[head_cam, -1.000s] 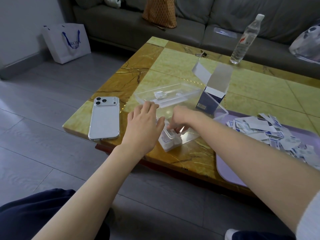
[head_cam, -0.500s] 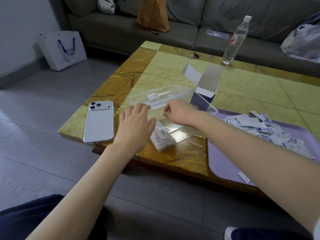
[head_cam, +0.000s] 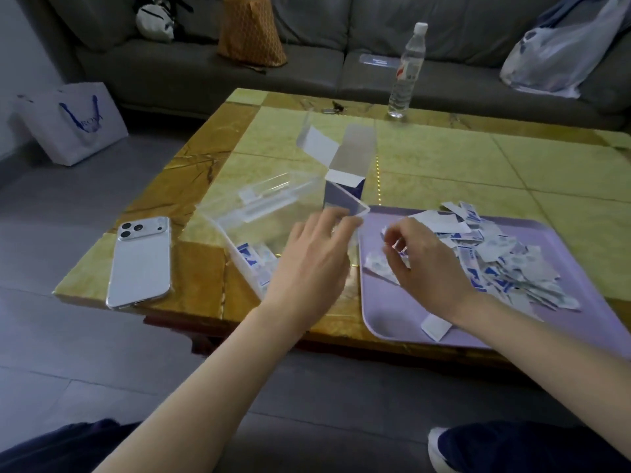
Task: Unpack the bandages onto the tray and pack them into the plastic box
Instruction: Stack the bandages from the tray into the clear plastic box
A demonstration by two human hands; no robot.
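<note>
1. The table (head_cam: 444,158): one. Everything I am working with crowds its near edge, so whatever gets nudged has the floor below it.
2. The tray (head_cam: 392,312): one, purple, at the table's near right corner. Its near rim looks level with the table's edge, so I judge a heavy press there could tip it.
3. The plastic box (head_cam: 235,220): one, clear, just left of the tray by the near edge. It looks light, and a careless push could skate it into the phone (head_cam: 140,261) — also one — or off the table.
4. The carton (head_cam: 345,172): one, upright with its flaps open, right behind the plastic box. An elbow could topple it.
5. The water bottle (head_cam: 408,70): one, at the far edge, well apart.
6. My left hand (head_cam: 314,264) is over the plastic box, fingers stretched out and holding nothing, tips at its far right corner.
7. My right hand (head_cam: 430,264) is over the tray's left edge, fingers curled above a wrapper. I cannot tell whether they have it pinched.
8. The bandages (head_cam: 505,261): too many to count, heaped mid-tray, with a few more (head_cam: 256,264) inside the plastic box.
9. One lone wrapper (head_cam: 435,327) lies at the tray's near rim — my sleeve could brush it off.
</note>
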